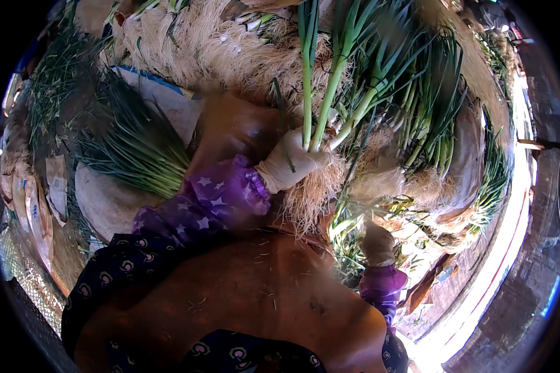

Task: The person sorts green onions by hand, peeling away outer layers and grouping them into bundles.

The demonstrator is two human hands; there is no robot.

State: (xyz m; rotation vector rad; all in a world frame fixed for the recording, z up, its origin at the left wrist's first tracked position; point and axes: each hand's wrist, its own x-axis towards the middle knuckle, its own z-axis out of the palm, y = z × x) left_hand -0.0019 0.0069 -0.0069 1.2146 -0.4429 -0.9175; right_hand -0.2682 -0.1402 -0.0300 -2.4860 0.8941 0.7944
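My left hand (290, 163), in a pale glove with a purple star-print sleeve, is closed around several thick green onions (330, 96). Their green leaves point up and away, while a shaggy beard of pale roots (311, 202) hangs below the fist. Lower right is my right hand (378, 245), also gloved; it is dim and smeared, and its fingers are not clear. It hovers over or touches a litter of torn leaves and peelings (351, 261), close to a pale stalk piece.
A brown apron (242, 292) covers my lap. Left lies a bundle of green onions (137, 149) on a whitish sack (109, 199). More green onions (429, 118) stand at right, roots toward me. A wide heap of rooty onions (211, 50) fills the far side.
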